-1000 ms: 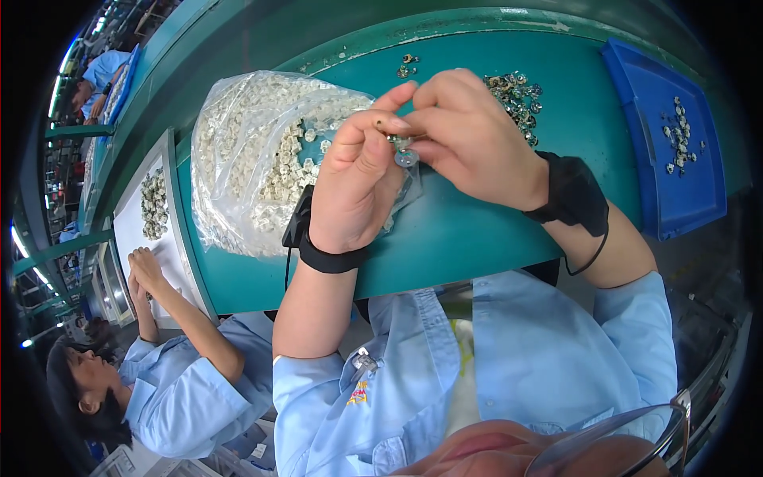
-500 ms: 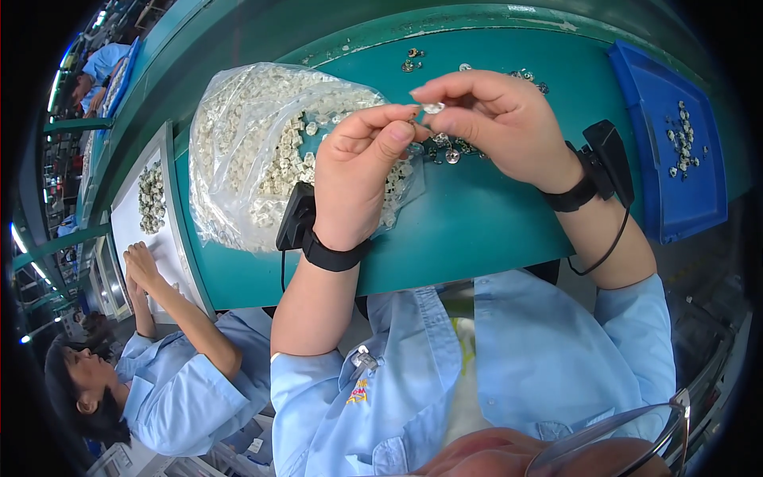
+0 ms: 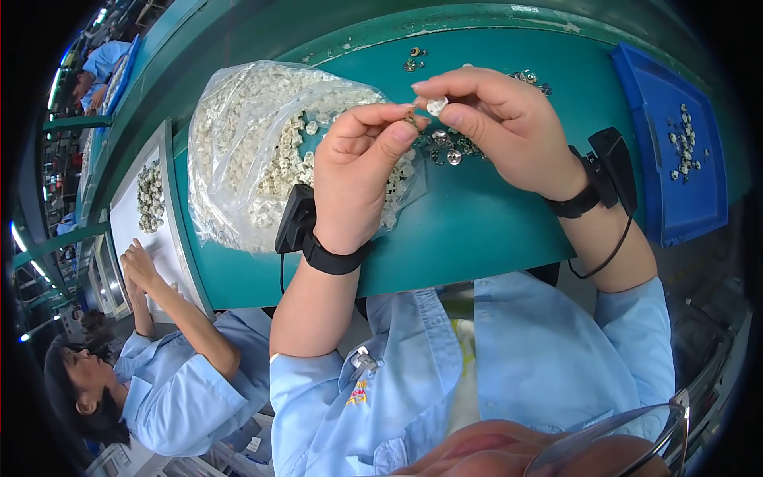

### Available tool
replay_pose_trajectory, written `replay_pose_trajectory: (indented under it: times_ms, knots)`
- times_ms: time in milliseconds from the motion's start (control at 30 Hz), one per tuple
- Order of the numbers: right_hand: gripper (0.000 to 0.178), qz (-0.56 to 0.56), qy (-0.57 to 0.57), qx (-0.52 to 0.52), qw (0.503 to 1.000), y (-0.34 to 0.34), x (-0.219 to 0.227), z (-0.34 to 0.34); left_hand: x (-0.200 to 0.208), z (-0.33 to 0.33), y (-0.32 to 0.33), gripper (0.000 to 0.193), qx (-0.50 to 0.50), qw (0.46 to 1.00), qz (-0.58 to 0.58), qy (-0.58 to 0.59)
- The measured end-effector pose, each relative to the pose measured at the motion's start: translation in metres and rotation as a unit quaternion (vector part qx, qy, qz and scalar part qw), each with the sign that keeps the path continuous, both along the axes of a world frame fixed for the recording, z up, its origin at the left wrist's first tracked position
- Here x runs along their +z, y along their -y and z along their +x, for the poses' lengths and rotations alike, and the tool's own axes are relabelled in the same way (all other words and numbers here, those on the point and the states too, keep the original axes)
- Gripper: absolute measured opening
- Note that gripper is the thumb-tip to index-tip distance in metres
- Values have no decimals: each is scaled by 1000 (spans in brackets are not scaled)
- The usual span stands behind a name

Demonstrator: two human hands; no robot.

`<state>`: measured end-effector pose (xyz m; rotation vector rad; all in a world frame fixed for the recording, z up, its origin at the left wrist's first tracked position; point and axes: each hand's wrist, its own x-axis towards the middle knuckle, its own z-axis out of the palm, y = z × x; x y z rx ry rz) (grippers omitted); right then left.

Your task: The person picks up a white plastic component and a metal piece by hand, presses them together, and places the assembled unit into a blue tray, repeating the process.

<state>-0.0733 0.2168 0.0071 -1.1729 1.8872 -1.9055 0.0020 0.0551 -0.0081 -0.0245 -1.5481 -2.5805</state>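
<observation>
Above the green tabletop (image 3: 469, 230) my two hands face each other, fingertips close together. My right hand (image 3: 513, 131) pinches a small white, partly see-through plastic piece (image 3: 436, 106) between thumb and fingers. Between the thumb and forefinger of my left hand (image 3: 358, 163) sits a small dark metallic part (image 3: 412, 120), mostly covered by the fingertips. Under the hands lie several shiny round metal parts (image 3: 454, 157), partly hidden by my right hand. A large clear plastic bag (image 3: 214, 159) full of small white pieces lies beside my left hand.
At the right stands a blue tray (image 3: 683, 215) with several small white-and-metal parts in it. More small metal parts (image 3: 414, 63) lie toward the table's far edge. On the left, a co-worker's hands (image 3: 141, 266) rest at a white board (image 3: 165, 238) with a pile of parts.
The white piece in my right hand has turned and shows more of its face. My right fingertips have drawn slightly away from my left ones.
</observation>
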Motion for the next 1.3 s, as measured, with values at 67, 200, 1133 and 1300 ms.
replay_pose_trajectory:
  times_ms: [67, 200, 1133, 1300]
  knots:
    - [20, 2, 12, 9, 1000, -1, 2, 1, 1, 0, -1, 18, 0, 1000, -7, -1]
    - [21, 7, 27, 30, 999, -4, 2, -2, 1, 1, -2, 18, -2, 1000, -21, -16]
    - [20, -45, 98, 41, 993, -1, -1, -3, 2, 1, -2, 17, -1, 999, -33, -24]
    - [19, -22, 46, 34, 998, -1, -2, 0, 3, 0, -4, 17, -6, 999, -19, -37]
